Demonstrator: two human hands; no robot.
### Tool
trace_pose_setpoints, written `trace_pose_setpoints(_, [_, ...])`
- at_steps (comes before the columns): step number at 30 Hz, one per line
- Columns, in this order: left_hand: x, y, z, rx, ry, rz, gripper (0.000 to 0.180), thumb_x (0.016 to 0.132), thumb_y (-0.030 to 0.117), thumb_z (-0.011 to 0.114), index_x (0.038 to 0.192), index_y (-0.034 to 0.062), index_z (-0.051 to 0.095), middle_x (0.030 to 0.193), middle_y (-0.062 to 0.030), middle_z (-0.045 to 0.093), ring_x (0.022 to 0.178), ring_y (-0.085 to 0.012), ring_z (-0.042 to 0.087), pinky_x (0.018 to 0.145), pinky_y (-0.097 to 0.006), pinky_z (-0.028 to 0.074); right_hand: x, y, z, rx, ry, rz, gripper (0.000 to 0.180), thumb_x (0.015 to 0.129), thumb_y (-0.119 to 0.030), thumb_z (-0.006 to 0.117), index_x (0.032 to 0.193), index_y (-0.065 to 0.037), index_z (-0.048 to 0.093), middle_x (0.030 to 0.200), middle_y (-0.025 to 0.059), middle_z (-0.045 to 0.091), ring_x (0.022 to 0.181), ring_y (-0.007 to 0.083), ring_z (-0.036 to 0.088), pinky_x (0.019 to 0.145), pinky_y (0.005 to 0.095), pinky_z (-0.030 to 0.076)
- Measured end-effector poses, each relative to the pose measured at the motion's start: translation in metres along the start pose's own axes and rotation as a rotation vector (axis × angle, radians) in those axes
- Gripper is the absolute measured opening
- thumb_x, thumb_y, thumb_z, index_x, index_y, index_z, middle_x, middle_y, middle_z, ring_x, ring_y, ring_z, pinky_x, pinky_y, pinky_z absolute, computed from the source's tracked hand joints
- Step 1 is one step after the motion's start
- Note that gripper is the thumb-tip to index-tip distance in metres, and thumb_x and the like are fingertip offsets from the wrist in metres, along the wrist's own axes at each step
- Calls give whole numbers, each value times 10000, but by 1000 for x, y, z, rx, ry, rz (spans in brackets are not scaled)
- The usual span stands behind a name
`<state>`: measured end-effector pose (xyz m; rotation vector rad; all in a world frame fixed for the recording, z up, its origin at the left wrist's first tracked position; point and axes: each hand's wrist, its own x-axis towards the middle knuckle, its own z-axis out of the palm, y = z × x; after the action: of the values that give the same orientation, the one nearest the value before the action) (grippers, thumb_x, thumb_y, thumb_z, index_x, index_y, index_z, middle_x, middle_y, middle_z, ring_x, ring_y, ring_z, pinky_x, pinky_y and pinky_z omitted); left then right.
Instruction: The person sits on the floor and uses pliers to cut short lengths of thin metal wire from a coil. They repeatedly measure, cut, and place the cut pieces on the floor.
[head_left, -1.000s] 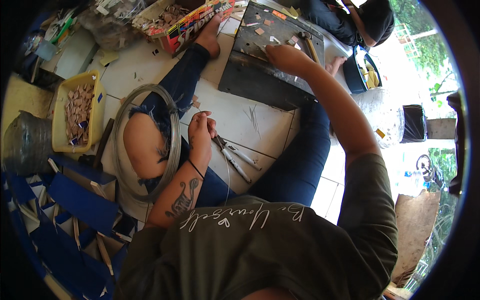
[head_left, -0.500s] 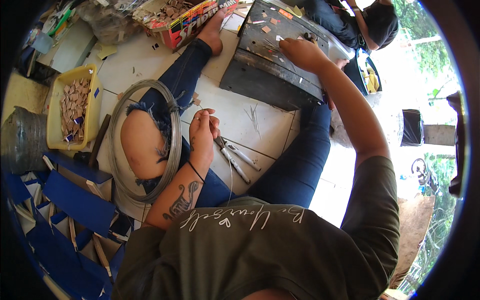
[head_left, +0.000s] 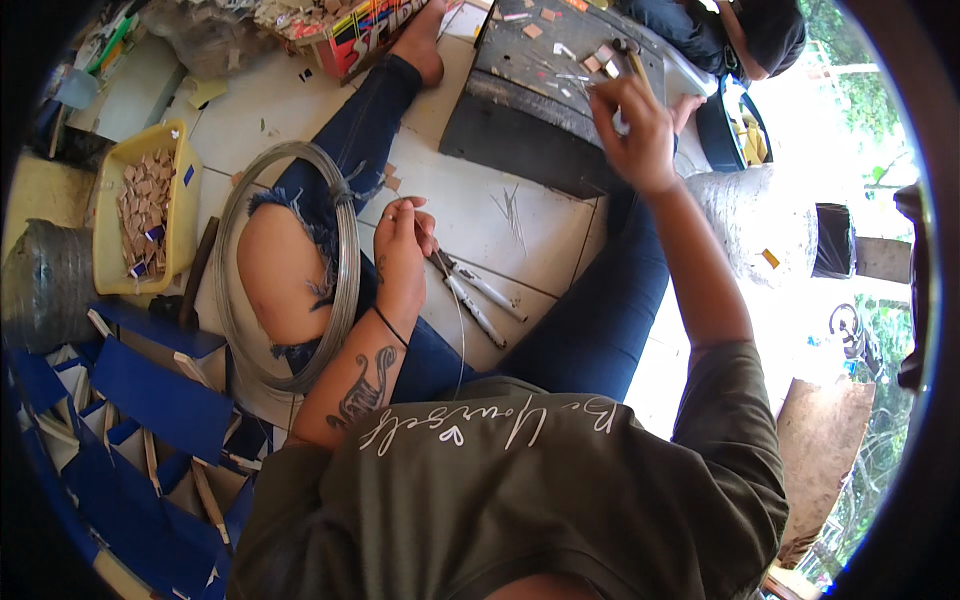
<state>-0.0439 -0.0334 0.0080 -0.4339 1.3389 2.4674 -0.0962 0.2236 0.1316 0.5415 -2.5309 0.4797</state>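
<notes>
Coil: grey metal wire ring (head_left: 348, 270) over left knee, knee visible through it.
Pliers: metal, whitish handles (head_left: 472, 310), heads at left hand.
Left hand (head_left: 404, 235): fingers curled; can't tell if pinching wire or pliers.
Cut wires: thin straight grey pieces (head_left: 512, 218), on white tile floor (head_left: 450, 218).
Right hand (head_left: 638, 135): blurred, fingers loosely spread, near black box-shaped desk (head_left: 525, 160).

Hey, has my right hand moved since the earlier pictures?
Yes. Judged against the black box, your right hand has moved rightward and slightly toward you.

Wire coil (head_left: 348, 250) L of pliers (head_left: 475, 316); hammer (head_left: 636, 66) on box (head_left: 520, 145), R side.
</notes>
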Motion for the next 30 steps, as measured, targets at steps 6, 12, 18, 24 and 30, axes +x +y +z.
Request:
trace_pose_setpoints(6, [1, -3, 1, 38, -3, -26, 188, 941, 176, 361, 919, 40, 489, 596, 1, 475, 461, -57, 364, 486, -202, 356, -117, -32, 75, 34, -494, 299, 260, 729, -153, 610, 950, -23, 569, 981, 131, 564, 926, 284, 551, 790, 369, 462])
trace_pose_setpoints(12, [3, -7, -2, 71, 22, -22, 188, 942, 175, 363, 915, 40, 490, 595, 3, 475, 451, -57, 359, 474, -198, 345, -152, -1, 146, -5, -548, 489, 553, 730, -65, 494, 1263, 2, 361, 1273, 159, 391, 1191, 327, 365, 980, 376, 340])
trace_pose_setpoints(18, [5, -10, -5, 78, 24, -23, 188, 943, 175, 360, 920, 39, 489, 591, 3, 471, 454, -58, 358, 474, -197, 341, -171, -9, 145, -101, -658, 341, 502, 764, -30, 438, 1264, -21, 394, 1338, 111, 354, 1235, 264, 345, 997, 365, 322])
trace_pose_setpoints(24, [4, -12, -2, 82, -22, -35, 184, 934, 189, 387, 956, 48, 503, 598, 20, 465, 456, -53, 360, 516, -222, 369, -163, -8, 122, -25, -762, 339, 538, 761, -14, 432, 1293, -78, 388, 1372, 64, 326, 1279, 228, 291, 1020, 362, 296])
trace_pose_setpoints(30, [3, -8, -4, 64, 4, -29, 177, 942, 175, 368, 921, 48, 491, 592, 5, 469, 458, -57, 363, 485, -201, 351, -151, -9, 134, -188, -825, 40, 545, 762, -4, 414, 1299, -92, 388, 1394, 20, 302, 1312, 198, 229, 1064, 377, 233])
